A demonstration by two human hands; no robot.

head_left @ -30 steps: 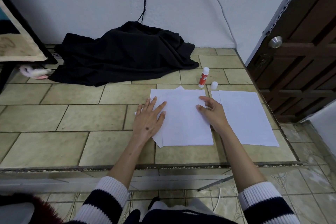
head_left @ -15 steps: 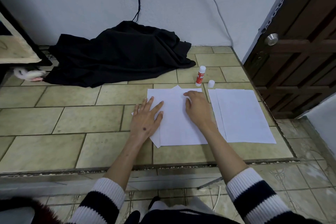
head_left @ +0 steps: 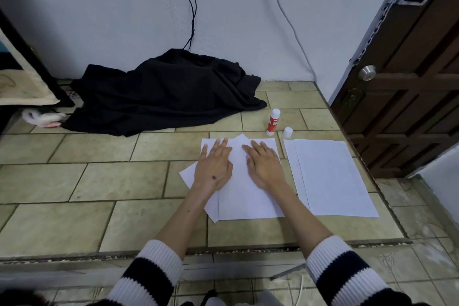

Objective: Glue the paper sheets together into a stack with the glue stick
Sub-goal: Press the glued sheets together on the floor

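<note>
On the tiled floor, near its step edge, a paper stack (head_left: 250, 196) lies with a lower sheet skewed, one corner jutting left. Left hand (head_left: 214, 166) and right hand (head_left: 265, 166) rest flat on the stack's far half, fingers extended, grasping nothing. Just right of the stack, apart from it, lie loose sheets (head_left: 330, 176), slightly offset. Beyond the gap between the two piles, the glue stick (head_left: 273, 122) stands upright, uncapped; its cap (head_left: 287, 132) stands just beside it. Black cloth (head_left: 164, 93) lies heaped by the wall.
</note>
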